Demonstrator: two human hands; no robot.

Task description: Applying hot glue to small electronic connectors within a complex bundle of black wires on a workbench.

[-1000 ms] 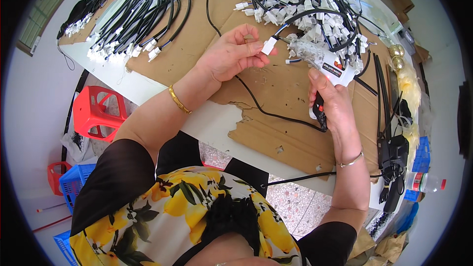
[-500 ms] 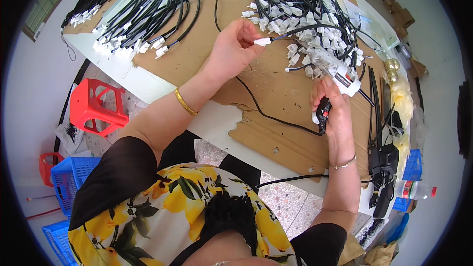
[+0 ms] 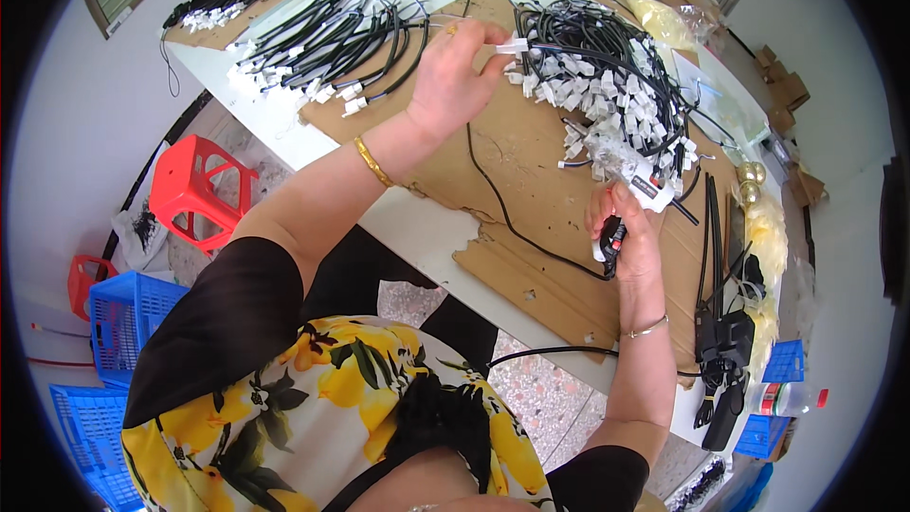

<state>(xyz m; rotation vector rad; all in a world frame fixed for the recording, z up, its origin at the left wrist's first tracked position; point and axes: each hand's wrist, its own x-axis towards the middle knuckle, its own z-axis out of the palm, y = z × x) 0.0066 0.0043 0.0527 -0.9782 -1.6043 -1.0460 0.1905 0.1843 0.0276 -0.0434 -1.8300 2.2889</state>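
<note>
My left hand (image 3: 451, 81) pinches a white plug connector (image 3: 513, 45) at the end of a black cable. That cable runs right, over a big pile of black cables (image 3: 583, 33) with white connectors. In my right hand (image 3: 633, 232) is a white and black hot glue gun (image 3: 650, 190), gripped by its handle. Its front end, wrapped in something clear and crumpled, points at the near side of the pile. A black stick pokes out of its back, and a black power cord (image 3: 498, 194) leads from the handle.
Cardboard (image 3: 417, 156) covers much of the white table (image 3: 403, 232). Another row of black cables (image 3: 322, 52) lies at the left. Black sticks (image 3: 711, 228) and a power adapter (image 3: 728, 337) lie at the right edge, near a plastic bottle (image 3: 790, 399). A red stool (image 3: 194, 185) and blue crates (image 3: 133, 322) stand left.
The view has shifted, showing more of the table's far side. My left hand has moved farther away with the connector. My right hand keeps its hold on the glue gun.
</note>
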